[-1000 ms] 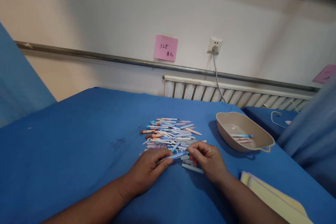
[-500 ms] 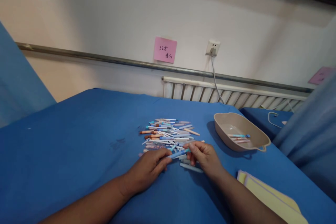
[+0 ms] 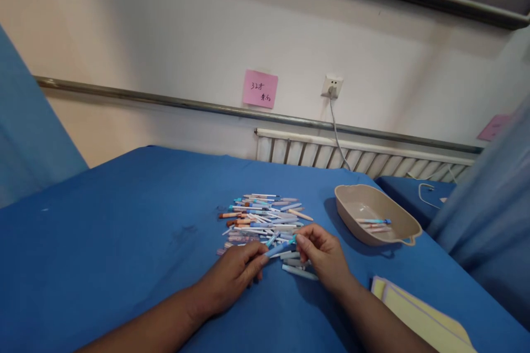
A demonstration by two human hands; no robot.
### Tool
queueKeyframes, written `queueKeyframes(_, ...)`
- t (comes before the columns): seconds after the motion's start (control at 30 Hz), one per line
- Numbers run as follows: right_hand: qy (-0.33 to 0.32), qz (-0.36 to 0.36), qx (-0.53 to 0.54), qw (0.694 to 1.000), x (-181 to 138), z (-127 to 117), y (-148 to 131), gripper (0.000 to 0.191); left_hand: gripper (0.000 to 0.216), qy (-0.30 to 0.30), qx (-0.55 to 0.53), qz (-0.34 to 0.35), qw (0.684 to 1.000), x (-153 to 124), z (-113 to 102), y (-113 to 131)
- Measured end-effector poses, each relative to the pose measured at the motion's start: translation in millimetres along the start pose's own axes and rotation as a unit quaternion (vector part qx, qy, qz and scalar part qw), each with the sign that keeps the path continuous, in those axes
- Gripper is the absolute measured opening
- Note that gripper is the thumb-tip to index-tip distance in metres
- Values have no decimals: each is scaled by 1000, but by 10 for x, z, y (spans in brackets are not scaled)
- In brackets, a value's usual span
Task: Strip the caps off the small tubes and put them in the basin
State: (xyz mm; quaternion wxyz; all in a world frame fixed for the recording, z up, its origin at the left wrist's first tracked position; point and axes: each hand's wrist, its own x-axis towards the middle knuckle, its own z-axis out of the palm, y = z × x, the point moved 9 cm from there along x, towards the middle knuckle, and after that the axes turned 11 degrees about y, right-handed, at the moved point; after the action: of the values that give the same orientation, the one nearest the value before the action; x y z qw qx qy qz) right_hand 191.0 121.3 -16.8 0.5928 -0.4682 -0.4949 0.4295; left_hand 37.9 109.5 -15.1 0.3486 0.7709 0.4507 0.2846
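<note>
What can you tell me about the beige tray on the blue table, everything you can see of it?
The beige oval plastic tray is shallow, with sloped walls, a rolled rim and a small loop handle at its near right end. It sits upright and flat on the blue cloth-covered table, right of the pile of pens, apart from both hands. A few pens lie inside, one with a blue cap; nothing else touches it.

Both hands rest on the blue-covered bench (image 3: 124, 242), pinching one blue pen (image 3: 278, 248) between them: the left hand (image 3: 232, 278) at its near end, the right hand (image 3: 325, 256) at its far end. Just beyond lies a heap of pens (image 3: 265, 215). To the right sits a beige tray (image 3: 351, 204) with a few pens inside, and a yellow pad (image 3: 418, 317) nearer the edge.
</note>
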Motion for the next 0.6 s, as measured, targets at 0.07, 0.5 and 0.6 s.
queueKeyframes(0.07, -4, 7, -7, 1000, 6, 5, 22, 31, 27, 8, 9, 5, 1000, -1, -5, -11)
queueKeyframes(0.5, -22, 10, -46, 999, 75, 57, 40, 43, 29, 6, 44, 9, 999, 12, -12, -38)
queueKeyframes(0.6, -22, 8, -46, 999, 85, 68, 42, 43, 29, 0, 47, 11, 999, 25, -8, -44)
